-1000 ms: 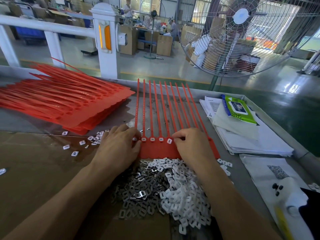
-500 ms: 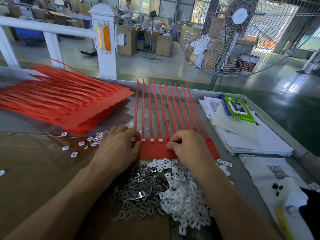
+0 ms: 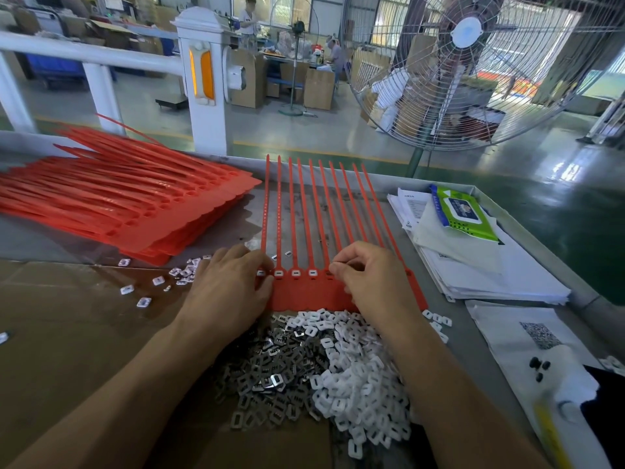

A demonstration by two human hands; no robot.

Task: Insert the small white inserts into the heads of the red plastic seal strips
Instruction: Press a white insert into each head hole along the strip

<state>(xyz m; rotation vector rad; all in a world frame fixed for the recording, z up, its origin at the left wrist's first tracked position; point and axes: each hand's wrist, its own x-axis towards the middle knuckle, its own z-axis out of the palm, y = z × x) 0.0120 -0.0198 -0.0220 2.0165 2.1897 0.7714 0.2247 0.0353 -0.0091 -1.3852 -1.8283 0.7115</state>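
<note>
A sheet of joined red seal strips (image 3: 304, 294) lies flat on the table with its tails pointing away from me. White inserts (image 3: 296, 273) sit in the heads left of the middle. My left hand (image 3: 226, 292) grips the sheet's left end, fingers curled over the first head and thumb against the tab. At the fifth head my right hand (image 3: 372, 279) has thumb and forefinger pinched together on a small insert that is almost hidden. A heap of loose white inserts (image 3: 358, 377) lies just in front of the sheet, between my forearms.
Grey metal clips (image 3: 270, 370) are heaped beside the white inserts. A tall stack of red strip sheets (image 3: 118, 204) lies at the left, with stray inserts (image 3: 182, 274) near it. Papers (image 3: 473, 265) and a green wipes pack (image 3: 463, 211) lie right. A big fan (image 3: 466, 62) stands beyond the table.
My right hand has slid left over the tilted insert at the fifth head and now covers it with pinched fingertips. The left hand has stayed on the sheet's left end.
</note>
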